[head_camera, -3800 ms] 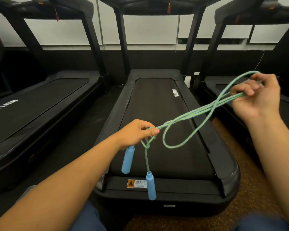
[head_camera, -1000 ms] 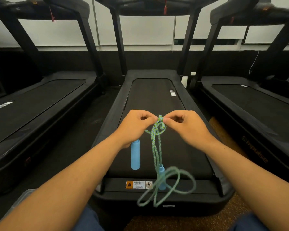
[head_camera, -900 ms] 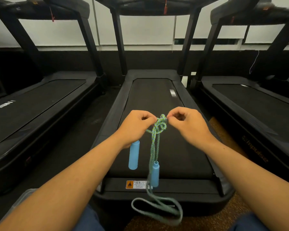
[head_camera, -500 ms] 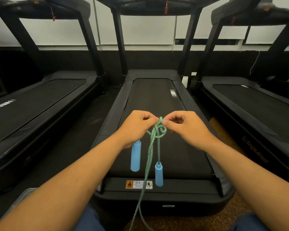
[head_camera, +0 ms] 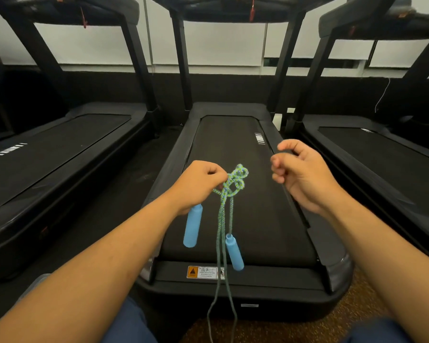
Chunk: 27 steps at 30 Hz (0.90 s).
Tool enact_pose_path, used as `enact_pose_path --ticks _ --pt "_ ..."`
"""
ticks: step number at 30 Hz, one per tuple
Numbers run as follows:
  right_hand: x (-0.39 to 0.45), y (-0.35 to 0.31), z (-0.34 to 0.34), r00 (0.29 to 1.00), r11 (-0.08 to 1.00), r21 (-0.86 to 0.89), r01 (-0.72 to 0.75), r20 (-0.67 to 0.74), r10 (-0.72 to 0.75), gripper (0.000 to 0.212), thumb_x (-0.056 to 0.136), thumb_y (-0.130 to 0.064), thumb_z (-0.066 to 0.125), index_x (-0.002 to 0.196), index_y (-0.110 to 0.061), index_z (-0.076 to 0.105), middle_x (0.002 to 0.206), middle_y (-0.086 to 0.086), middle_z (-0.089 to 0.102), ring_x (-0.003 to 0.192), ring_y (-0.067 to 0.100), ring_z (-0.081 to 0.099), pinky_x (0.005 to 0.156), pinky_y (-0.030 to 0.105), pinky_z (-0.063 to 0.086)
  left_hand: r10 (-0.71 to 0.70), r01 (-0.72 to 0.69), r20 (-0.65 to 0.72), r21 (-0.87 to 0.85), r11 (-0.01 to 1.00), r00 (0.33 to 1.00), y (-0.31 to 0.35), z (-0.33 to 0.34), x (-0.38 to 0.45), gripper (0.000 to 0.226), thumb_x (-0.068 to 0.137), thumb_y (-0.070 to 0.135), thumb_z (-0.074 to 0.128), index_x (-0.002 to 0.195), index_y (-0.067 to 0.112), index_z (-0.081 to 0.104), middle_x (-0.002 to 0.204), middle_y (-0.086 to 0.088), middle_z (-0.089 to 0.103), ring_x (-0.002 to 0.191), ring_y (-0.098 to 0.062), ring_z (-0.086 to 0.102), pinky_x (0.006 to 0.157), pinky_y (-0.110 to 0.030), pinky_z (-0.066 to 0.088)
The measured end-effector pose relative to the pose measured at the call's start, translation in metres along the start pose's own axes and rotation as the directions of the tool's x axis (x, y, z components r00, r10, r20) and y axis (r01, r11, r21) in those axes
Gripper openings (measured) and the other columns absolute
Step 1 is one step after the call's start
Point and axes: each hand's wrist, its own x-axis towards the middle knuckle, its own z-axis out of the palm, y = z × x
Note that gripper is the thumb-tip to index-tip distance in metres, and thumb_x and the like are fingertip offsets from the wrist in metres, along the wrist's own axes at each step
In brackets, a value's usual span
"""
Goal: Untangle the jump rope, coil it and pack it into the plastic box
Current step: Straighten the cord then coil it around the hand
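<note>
From the head camera, the left hand (head_camera: 200,185) pinches a bunched knot of braided green jump rope (head_camera: 234,180) and grips one smooth blue cylindrical handle (head_camera: 193,229). A second handle (head_camera: 234,251) dangles on doubled strands above the ribbed black treadmill belt (head_camera: 258,206). The right hand (head_camera: 301,173) hovers beside the knot, fingers loosely curled, empty.

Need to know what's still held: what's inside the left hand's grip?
The left hand grips the top of one blue handle and pinches the rope beside its knot. How the rope runs inside the fist is hidden. The right hand holds nothing.
</note>
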Motion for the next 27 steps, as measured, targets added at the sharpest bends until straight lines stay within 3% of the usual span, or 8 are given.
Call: enact_pose_path --ticks 2,5,10,17,23,25,27 --pt "-0.003 0.003 -0.005 0.998 0.988 -0.15 0.029 0.053 -0.021 0.025 0.086 0.01 0.053 0.093 -0.011 0.062 0.074 0.005 0.065 0.062 0.016 0.054 0.055 0.027 0.042 -0.008 0.008 0.007 -0.02 1.0 1.0 0.0 -0.001 0.001 0.026 0.092 0.01 0.06 0.083 -0.014 0.062 0.066 0.001 0.062 0.054 -0.017 0.036 0.045 -0.018 0.03" --pt "-0.009 0.018 0.001 0.99 0.923 -0.377 0.081 0.139 -0.03 0.029 0.09 0.011 0.06 0.102 -0.014 0.069 0.093 0.003 0.074 0.076 0.016 0.066 0.06 0.028 0.052 0.008 -0.007 0.031 -0.026 1.0 0.999 0.003 0.005 0.001 0.025 0.091 0.01 0.06 0.084 -0.014 0.063 0.064 0.002 0.061 0.05 -0.014 0.033 0.045 -0.021 0.028" --pt "-0.01 0.021 0.01 0.982 0.856 -0.502 0.122 0.184 -0.032 0.027 0.087 0.003 0.074 0.11 -0.009 0.067 0.086 0.007 0.074 0.073 0.012 0.066 0.061 0.022 0.054 0.005 -0.005 0.052 -0.01 1.0 0.999 0.004 0.008 0.0 0.022 0.092 0.011 0.061 0.084 -0.007 0.069 0.062 0.002 0.06 0.043 -0.007 0.033 0.043 -0.02 0.028" --pt "-0.006 0.01 0.008 0.999 0.98 -0.195 0.028 -0.015 -0.031 0.033 0.084 0.011 0.07 0.11 -0.009 0.066 0.069 0.004 0.074 0.063 0.013 0.068 0.057 0.023 0.054 -0.005 0.006 0.036 -0.032 0.999 0.999 0.003 0.009 0.003 0.021 0.091 0.011 0.062 0.081 -0.006 0.07 0.063 0.005 0.063 0.044 -0.007 0.034 0.044 -0.019 0.028" --pt "-0.005 0.005 0.015 0.99 0.986 0.09 -0.138 0.001 0.138 0.036 0.088 0.016 0.047 0.11 -0.011 0.059 0.067 0.003 0.059 0.057 0.012 0.046 0.053 0.026 0.045 0.037 -0.038 0.059 0.024 0.999 0.998 0.008 0.01 0.001 0.02 0.093 0.011 0.061 0.085 -0.004 0.071 0.066 0.005 0.065 0.041 -0.004 0.034 0.044 -0.017 0.03" --pt "-0.004 0.001 0.014 0.985 0.972 0.161 -0.172 0.004 0.174 0.038 0.084 0.013 0.038 0.106 -0.012 0.058 0.063 0.002 0.052 0.056 0.013 0.041 0.052 0.026 0.043 0.054 -0.057 0.066 0.046 0.997 0.996 0.009 0.008 -0.001 0.019 0.093 0.012 0.061 0.085 -0.003 0.073 0.071 0.001 0.067 0.049 -0.004 0.047 0.053 -0.018 0.039" --pt "-0.003 -0.004 0.01 0.981 0.955 0.228 -0.191 0.016 0.193 0.039 0.075 0.007 0.038 0.102 -0.013 0.058 0.061 0.001 0.047 0.055 0.014 0.038 0.053 0.026 0.043 0.064 -0.069 0.078 0.067 0.995 0.995 0.007 0.006 0.0 0.02 0.092 0.014 0.062 0.083 0.001 0.074 0.074 0.0 0.069 0.069 -0.013 0.059 0.067 -0.029 0.046"
